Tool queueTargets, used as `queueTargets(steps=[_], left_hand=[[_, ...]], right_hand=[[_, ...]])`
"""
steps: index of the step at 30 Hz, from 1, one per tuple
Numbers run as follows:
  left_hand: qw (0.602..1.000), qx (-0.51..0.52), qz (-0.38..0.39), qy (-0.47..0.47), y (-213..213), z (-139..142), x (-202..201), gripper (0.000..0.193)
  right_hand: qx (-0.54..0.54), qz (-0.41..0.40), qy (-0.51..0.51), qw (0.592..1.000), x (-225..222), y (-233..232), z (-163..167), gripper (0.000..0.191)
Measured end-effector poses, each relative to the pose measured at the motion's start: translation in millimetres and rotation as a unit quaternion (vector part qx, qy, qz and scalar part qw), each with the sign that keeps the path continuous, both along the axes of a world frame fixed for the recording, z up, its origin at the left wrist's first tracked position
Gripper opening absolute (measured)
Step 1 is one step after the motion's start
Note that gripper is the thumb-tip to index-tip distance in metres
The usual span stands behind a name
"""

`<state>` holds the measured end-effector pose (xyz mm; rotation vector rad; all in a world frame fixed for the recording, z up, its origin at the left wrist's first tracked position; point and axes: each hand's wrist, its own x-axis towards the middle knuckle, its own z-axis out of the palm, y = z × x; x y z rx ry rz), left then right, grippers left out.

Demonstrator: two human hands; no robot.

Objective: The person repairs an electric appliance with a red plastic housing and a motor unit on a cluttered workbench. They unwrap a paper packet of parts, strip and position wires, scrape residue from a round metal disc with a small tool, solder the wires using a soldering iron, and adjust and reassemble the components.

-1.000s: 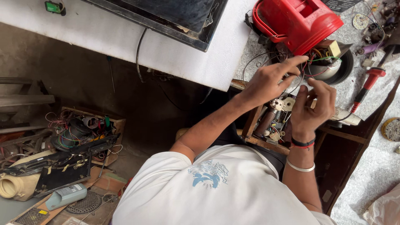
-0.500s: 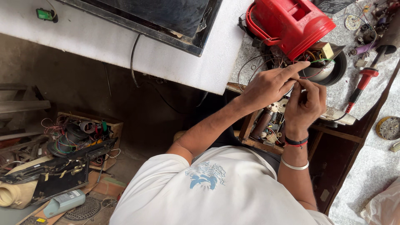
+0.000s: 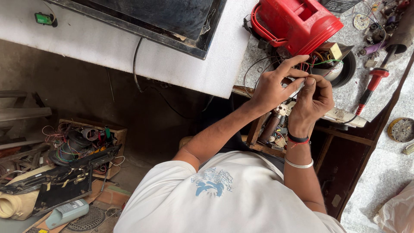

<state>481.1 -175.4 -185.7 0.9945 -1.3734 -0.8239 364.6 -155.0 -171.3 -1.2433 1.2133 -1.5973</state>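
Together, left hand and right hand pinching perhaps thin wires beside red housing.

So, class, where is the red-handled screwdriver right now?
In the head view it lies on the speckled worktop at upper right, right of the right hand.

Two hands: left hand, right hand, both at wires. One red housing. One red-handled screwdriver. One black ring. One dark framed panel on white tabletop. One green switch. Two wrist bands: one black-red band, one silver bangle. One wooden box of cables. One round grille. One solder reel.
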Motion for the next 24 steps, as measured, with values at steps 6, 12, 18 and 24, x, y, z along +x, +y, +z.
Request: queueTargets(steps=[6,12,18,24], left_hand=[[0.999,0.027,0.001,0.034,4.3,4.4,1.1,0.058],[0.999,0.025,-0.003,0.033,3.7,1.3,-0.8,0.058],[0.999,0.026,0.001,0.032,3.9,2.3,-1.5,0.058],[0.999,0.023,-0.001,0.034,2.7,3.7,-0.7,0.058]], right_hand=[[-0.018,-0.007,0.033,0.999,-0.5,-2.8,-2.5,0.015],[-0.006,-0.023,0.042,0.999,-4.3,-0.9,-6.0,0.015],[-0.033,-0.007,0.066,0.997,-3.9,-1.4,-3.6,0.016],[-0.024,-0.011,0.067,0.997,-2.6,-1.7,-0.3,0.015]])
